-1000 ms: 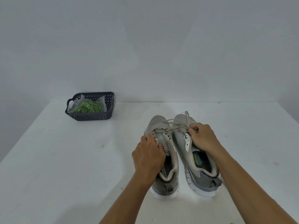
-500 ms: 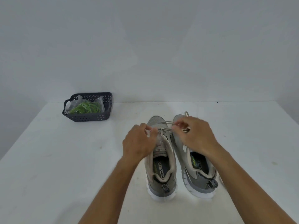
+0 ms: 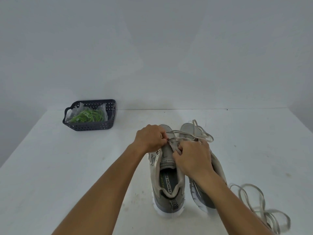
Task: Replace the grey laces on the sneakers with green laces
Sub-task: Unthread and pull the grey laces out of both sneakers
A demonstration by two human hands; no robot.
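Two grey sneakers stand side by side on the white table, toes pointing away from me. On the left sneaker, my left hand pinches its grey lace near the toe-side eyelets. My right hand grips the same lace at the tongue. The right sneaker is mostly hidden under my right arm, and loose lace loops lie across its toe. A loose grey lace lies coiled on the table at the right. Green laces in a clear bag sit inside the dark basket.
The dark perforated basket stands at the back left of the table, close to the grey wall. The table's far edge meets the wall just behind the sneakers.
Both hands have shifted onto the left sneaker's lacing; my right hand came off the right sneaker's lace. A loose grey lace now shows at the right of the table.
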